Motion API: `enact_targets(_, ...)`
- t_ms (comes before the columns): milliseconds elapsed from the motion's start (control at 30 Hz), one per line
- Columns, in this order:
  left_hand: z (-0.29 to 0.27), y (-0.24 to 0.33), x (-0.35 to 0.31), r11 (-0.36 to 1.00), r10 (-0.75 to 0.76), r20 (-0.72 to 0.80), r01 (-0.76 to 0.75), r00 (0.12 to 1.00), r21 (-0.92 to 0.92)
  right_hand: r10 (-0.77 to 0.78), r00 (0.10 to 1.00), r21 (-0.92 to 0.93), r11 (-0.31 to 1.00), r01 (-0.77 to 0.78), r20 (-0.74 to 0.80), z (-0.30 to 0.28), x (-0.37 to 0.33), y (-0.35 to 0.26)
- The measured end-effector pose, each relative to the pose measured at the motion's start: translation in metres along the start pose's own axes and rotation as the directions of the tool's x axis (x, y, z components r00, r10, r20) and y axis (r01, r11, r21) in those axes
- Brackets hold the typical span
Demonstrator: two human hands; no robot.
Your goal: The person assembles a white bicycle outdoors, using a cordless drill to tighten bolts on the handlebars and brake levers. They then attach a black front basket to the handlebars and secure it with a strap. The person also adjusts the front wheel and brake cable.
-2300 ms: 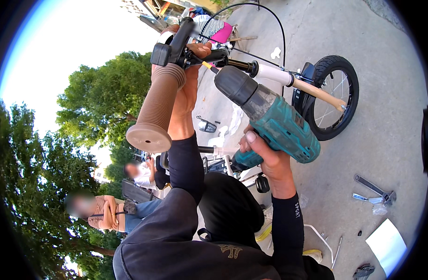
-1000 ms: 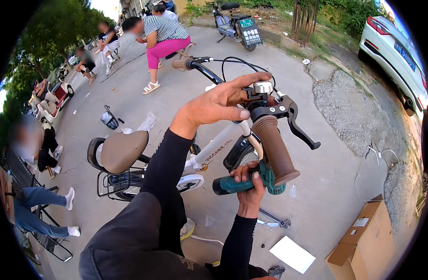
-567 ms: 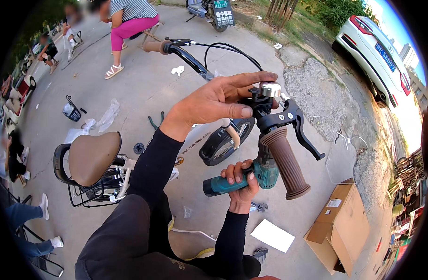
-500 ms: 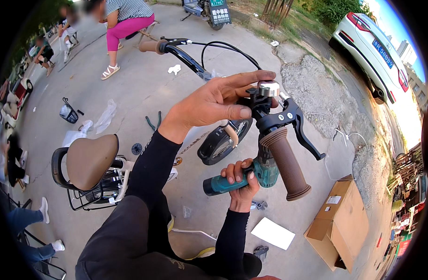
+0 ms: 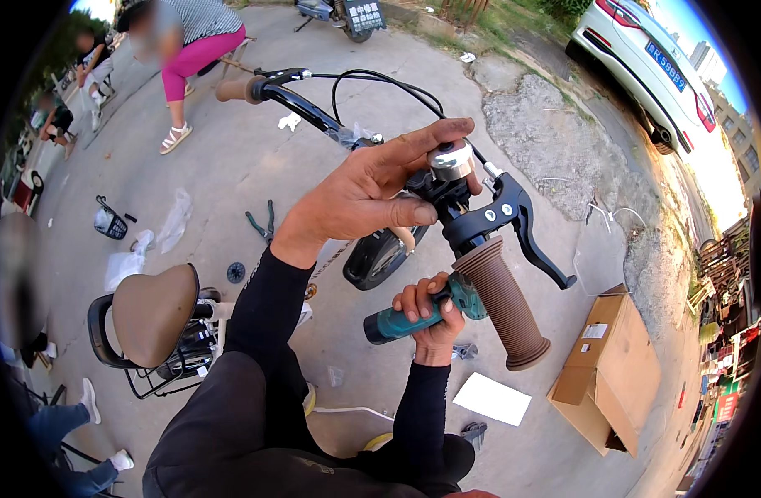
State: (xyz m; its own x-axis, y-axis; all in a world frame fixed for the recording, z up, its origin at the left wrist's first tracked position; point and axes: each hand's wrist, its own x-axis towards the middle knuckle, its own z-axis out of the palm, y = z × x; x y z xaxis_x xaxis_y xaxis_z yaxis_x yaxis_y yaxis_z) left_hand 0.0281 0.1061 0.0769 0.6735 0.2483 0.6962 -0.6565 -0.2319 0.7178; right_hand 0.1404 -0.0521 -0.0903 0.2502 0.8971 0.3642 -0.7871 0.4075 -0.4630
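My left hand (image 5: 360, 187) is closed around a silver bicycle bell (image 5: 452, 159), its index finger over the dome and its thumb at the black clamp. The bell sits on the handlebar (image 5: 302, 109) beside a black brake lever (image 5: 530, 228) and a ribbed brown grip (image 5: 503, 303). Lower down, my right hand (image 5: 431, 319) wraps a teal cordless drill (image 5: 401, 324). The drill's front end goes behind the brown grip, so its tip is hidden. Part of the bicycle's front wheel (image 5: 372, 261) shows under my left wrist.
A brown saddle (image 5: 155, 315) stands at left. Pliers (image 5: 263, 222), a small black basket (image 5: 111, 220), plastic bags (image 5: 177, 220) and a white sheet (image 5: 492, 398) lie on the pavement. An open cardboard box (image 5: 609, 373) is at right, a white car (image 5: 642, 66) beyond. Several people are at left.
The view has shifted a little, and the handlebar with the bell appears slightly further left. Both hands keep their holds; the drill's front is now more hidden behind the brown grip.
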Motion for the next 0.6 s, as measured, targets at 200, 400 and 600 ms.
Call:
enact_targets(200,0.001,0.004,-0.002,0.999,-0.029,-0.032,0.03,0.999,0.034,0.036,0.996,0.037,0.999,-0.033,-0.08,-0.006,-0.02,-0.003)
enact_targets(400,0.006,0.036,-0.001,0.769,0.067,-0.051,-0.019,0.996,0.639,-0.208,0.96,0.214,0.945,0.247,-0.189,-0.02,-0.082,-0.003)
enact_targets(600,0.021,0.072,0.023,0.498,-0.149,-0.106,0.167,0.983,0.851,-0.518,0.856,0.134,0.848,0.513,-0.002,0.034,-0.084,-0.065)
